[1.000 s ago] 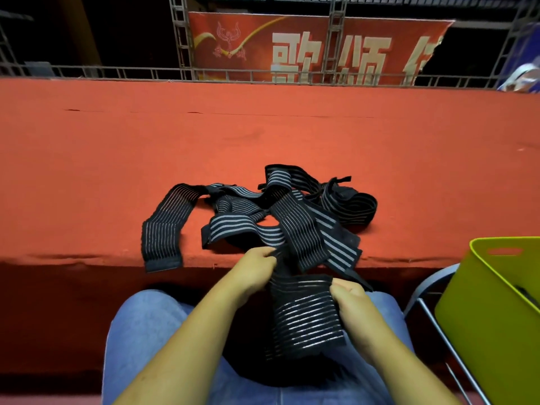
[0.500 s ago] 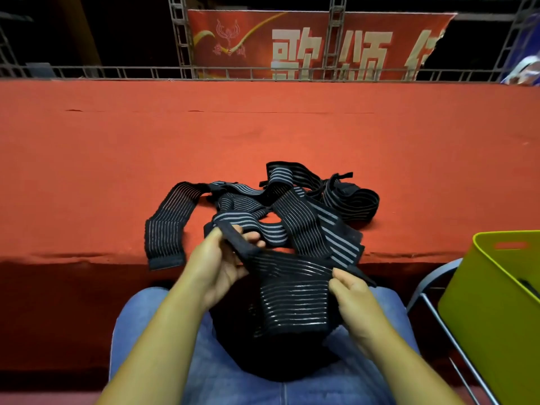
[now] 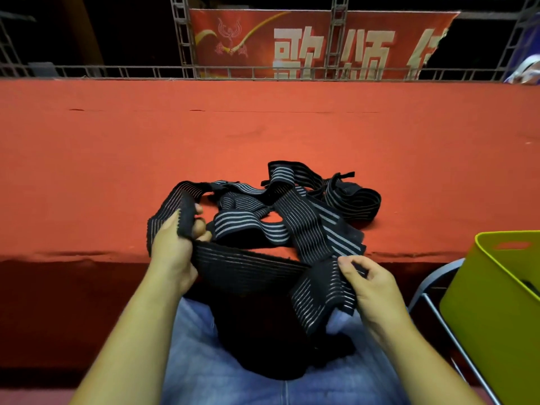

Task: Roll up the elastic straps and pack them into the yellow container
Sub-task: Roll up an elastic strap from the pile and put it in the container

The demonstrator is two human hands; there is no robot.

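- My left hand (image 3: 175, 247) grips one end of a strap (image 3: 248, 267), fingers curled round it, at the bench's (image 3: 263, 127) near edge.
- My right hand (image 3: 371, 285) pinches what seems the same strap's striped stretch, just below that edge, over my lap.
- The other straps (image 3: 306, 211) lie tangled just inside the near edge, touching mine.
- The container (image 3: 496, 302) stands to my right, below the bench.
- I'd free the strap from the tangle first, hold it flat and taut, then roll tightly from the left end.
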